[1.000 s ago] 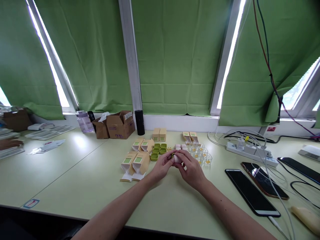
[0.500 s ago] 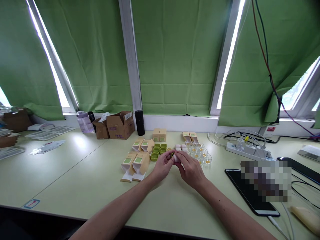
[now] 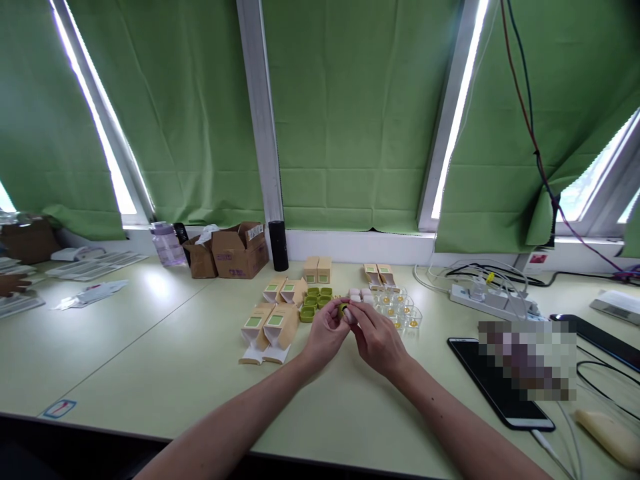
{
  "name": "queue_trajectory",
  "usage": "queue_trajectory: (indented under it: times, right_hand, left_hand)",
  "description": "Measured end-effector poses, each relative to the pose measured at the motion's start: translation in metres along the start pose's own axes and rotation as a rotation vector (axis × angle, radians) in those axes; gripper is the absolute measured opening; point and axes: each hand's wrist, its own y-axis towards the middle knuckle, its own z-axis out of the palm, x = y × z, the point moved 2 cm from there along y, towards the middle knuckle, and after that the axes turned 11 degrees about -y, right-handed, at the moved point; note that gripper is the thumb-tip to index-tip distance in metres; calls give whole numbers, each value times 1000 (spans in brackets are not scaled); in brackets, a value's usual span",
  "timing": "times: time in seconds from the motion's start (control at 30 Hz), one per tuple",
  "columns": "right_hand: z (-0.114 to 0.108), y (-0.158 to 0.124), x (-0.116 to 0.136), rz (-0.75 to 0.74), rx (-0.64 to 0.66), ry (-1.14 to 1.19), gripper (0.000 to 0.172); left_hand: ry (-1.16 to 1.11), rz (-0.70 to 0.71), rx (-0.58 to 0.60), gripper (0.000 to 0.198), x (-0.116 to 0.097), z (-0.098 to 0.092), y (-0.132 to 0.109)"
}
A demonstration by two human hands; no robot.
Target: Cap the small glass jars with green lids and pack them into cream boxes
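My left hand [image 3: 325,331] is closed on a small olive-green holder [image 3: 343,309], just above the table. Against it, the fingers of my right hand [image 3: 379,337] pinch a small white piece [image 3: 349,318]; fingers hide much of both. Whether the two pieces are joined, I cannot tell. Behind my left hand several green square holders [image 3: 309,301] stand in rows. Beyond my right fingers sit several whitish blocks [image 3: 355,293]. To their right are several clear cups [image 3: 413,323] with golden centres. Opened kraft boxes [image 3: 283,323] with green labels lie left of my hands.
Two upright kraft boxes [image 3: 317,269] stand behind, with open ones [image 3: 379,275] to their right. A power strip [image 3: 493,303], cables and a phone [image 3: 500,383] lie right. Left are cardboard cartons [image 3: 240,250], a black cylinder [image 3: 279,245], a bottle [image 3: 167,245] and another person's hand [image 3: 13,285].
Both hands stay together at nearly the same spot. The held pieces have turned slightly, with more of the green holder showing. At the far left, the other person's hand has shifted.
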Motion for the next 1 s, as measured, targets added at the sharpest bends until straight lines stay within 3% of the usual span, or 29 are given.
queue_trajectory:
  times: [0.23, 0.53, 0.73, 1.0]
  right_hand:
    - [-3, 4, 1, -17, 3, -13, 38]
    - [0, 1, -4, 23, 36, 17, 35]
    - [2, 0, -6, 21, 68, 23, 40]
    - [3, -1, -5, 24, 80, 34, 51]
  left_hand:
    - [10, 24, -30, 41, 3, -1, 0]
    - [28, -15, 52, 55, 5, -10, 1]
    - [3, -4, 109, 60, 4, -10, 2]
    - [34, -30, 75, 66, 10, -9, 5]
